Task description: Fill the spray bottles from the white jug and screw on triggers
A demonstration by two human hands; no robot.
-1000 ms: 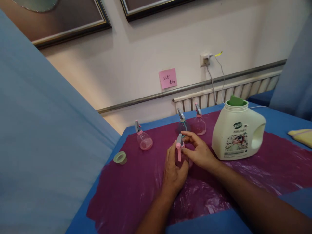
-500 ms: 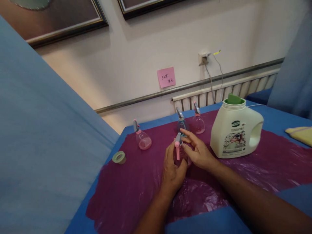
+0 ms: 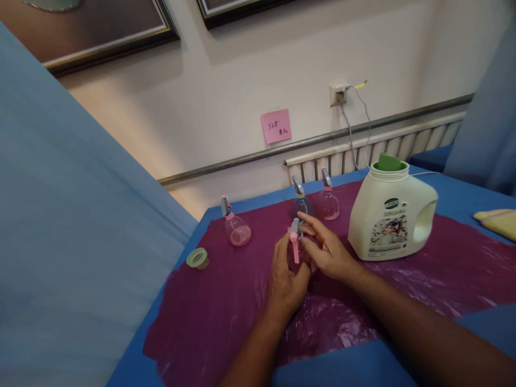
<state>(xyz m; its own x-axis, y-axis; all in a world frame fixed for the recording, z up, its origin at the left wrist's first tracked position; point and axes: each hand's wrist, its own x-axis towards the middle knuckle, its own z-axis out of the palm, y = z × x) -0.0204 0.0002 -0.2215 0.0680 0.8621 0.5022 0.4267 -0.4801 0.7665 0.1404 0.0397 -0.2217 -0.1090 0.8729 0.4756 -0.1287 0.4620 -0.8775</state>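
A spray bottle [image 3: 295, 248] with a grey head and pink trigger stands upright in front of me on the purple plastic sheet. Wrapped round its clear body is my left hand [image 3: 287, 279]. My right hand [image 3: 328, 250] closes on the same bottle just below the head, thumb and fingers at the neck, with the index finger stretched out past it. Much of the bottle's body is hidden by the hands. Right behind it stand a blue spray bottle [image 3: 301, 206] and a clear one with pink liquid [image 3: 329, 205].
Another spray bottle [image 3: 238, 231] with pink liquid stands to the left, near a small pale green cap [image 3: 197, 259]. A large cream jug [image 3: 389, 215] with a green piece in its mouth is on the right. A yellow cloth [image 3: 500, 223] lies at the far right.
Hardly anything differs. Both hands stay on the bottle in the same grip, while the view has shifted very slightly.
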